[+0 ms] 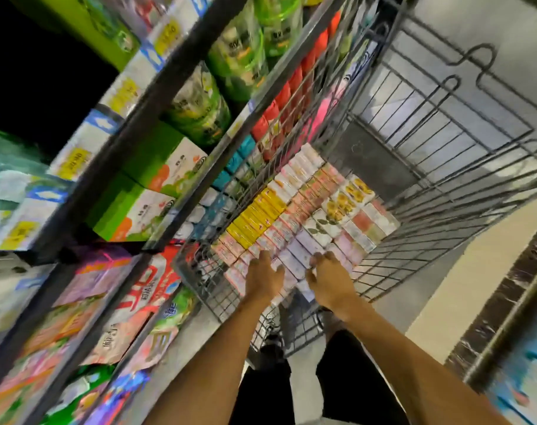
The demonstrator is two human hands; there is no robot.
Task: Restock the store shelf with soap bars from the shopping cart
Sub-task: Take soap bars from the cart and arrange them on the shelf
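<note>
While you lean over the shopping cart (420,167), both of your bare forearms reach forward and down into its near end; your left hand (264,277) lies palm down with its fingers laid onto the nearest soap bars (295,228), and your right hand (328,279) sits just beside it, knuckles up, fingers bent over the edge of a pale lilac bar; the picture is blurred there, so you cannot tell whether either hand has closed round a bar or merely rests on top.

The soap bars are small oblong packets, packed tight in long rows along the cart's floor on the side nearest the store shelf (129,139); you can make out roughly four rows side by side; one row runs yellow then white, others are pink and lilac, and a few packets carry a sunflower print (344,199); the single bars are too many and too smeared to count.

Two hands are in view; one cart; the shelf at your left shows several tiers holding green boxes (144,191), green tubs (199,102) and bright pouches (132,305).
</note>
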